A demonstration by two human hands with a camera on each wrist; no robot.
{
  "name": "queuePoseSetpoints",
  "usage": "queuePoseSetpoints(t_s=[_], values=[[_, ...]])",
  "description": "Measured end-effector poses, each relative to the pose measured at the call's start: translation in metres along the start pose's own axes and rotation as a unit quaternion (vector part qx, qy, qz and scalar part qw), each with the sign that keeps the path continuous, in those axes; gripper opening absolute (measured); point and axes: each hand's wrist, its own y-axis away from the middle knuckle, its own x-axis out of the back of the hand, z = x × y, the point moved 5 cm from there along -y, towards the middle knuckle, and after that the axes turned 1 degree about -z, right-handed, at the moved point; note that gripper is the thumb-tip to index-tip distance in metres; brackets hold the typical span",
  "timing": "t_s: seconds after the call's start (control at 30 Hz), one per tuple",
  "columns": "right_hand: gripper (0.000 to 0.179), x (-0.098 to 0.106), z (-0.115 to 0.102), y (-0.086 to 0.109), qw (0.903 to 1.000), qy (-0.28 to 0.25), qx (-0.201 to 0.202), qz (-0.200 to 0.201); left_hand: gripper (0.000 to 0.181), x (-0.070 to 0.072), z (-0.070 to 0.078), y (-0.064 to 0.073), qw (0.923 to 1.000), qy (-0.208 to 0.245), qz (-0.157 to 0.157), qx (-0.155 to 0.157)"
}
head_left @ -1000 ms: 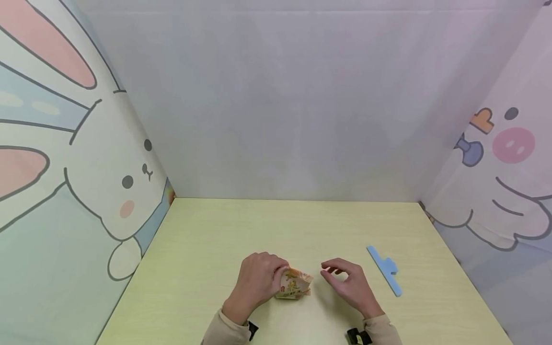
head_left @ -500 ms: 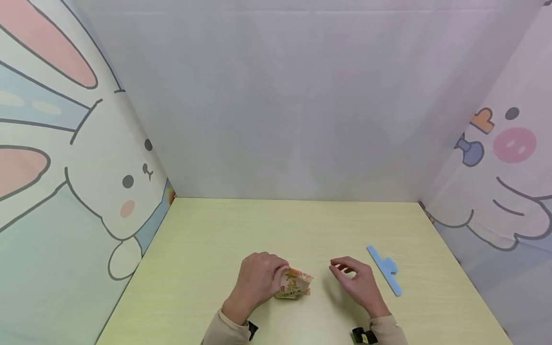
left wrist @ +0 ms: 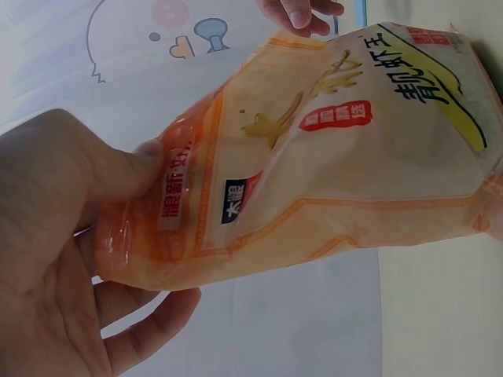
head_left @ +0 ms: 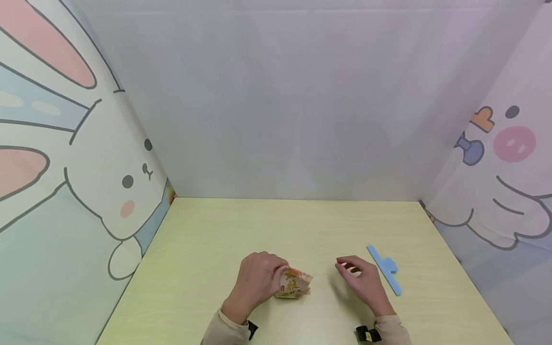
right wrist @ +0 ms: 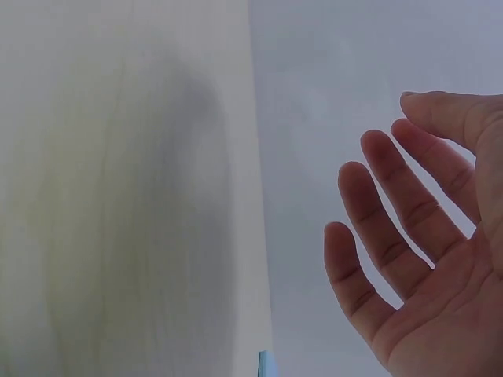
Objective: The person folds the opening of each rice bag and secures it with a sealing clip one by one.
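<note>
My left hand point(head_left: 257, 280) pinches one end of a small plastic rice bag point(head_left: 295, 283) between thumb and fingers. Orange edging and printed lettering cover the rice bag point(left wrist: 314, 149) in the left wrist view, and its gripped end looks flat and creased. To the right of the bag, my right hand point(head_left: 363, 282) is held over the table with loosely bent fingers and nothing in them. Its spread fingers and palm show in the right wrist view. Just beyond that hand lies a light blue bag clip point(head_left: 390, 265), slanted on the table.
The pale wooden table point(head_left: 215, 230) ends at a grey cloth backdrop point(head_left: 297, 120). Cloth walls printed with a rabbit point(head_left: 103, 177) and a pig point(head_left: 513, 143) stand on the left and right. A black wrist device point(head_left: 368, 334) sits at the right sleeve.
My right hand has moved away from the rice bag, to the right and closer to the blue bag clip. The left hand and the bag stay where they were.
</note>
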Motion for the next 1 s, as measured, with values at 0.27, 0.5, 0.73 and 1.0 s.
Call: queuePoseSetpoints(t_s=[0.27, 0.5, 0.73, 1.0], values=[[0.017, 0.008, 0.012, 0.001, 0.9986, 0.044, -0.012, 0.029, 0.01, 0.0, 0.0, 0.0, 1.0, 0.003, -0.004, 0.003], [0.017, 0.012, 0.015, 0.001, 0.9974, 0.061, -0.012, 0.036, 0.01, 0.0, 0.0, 0.0, 1.0, 0.001, -0.004, 0.003], [0.017, 0.017, 0.016, 0.003, 0.9965, 0.07, -0.014, 0.042, 0.009, -0.001, 0.0, 0.0, 1.0, 0.005, -0.002, 0.002], [0.017, 0.022, 0.019, 0.003, 0.9947, 0.086, -0.014, 0.053, 0.01, -0.002, -0.001, 0.001, 0.9999, 0.004, -0.008, 0.007]])
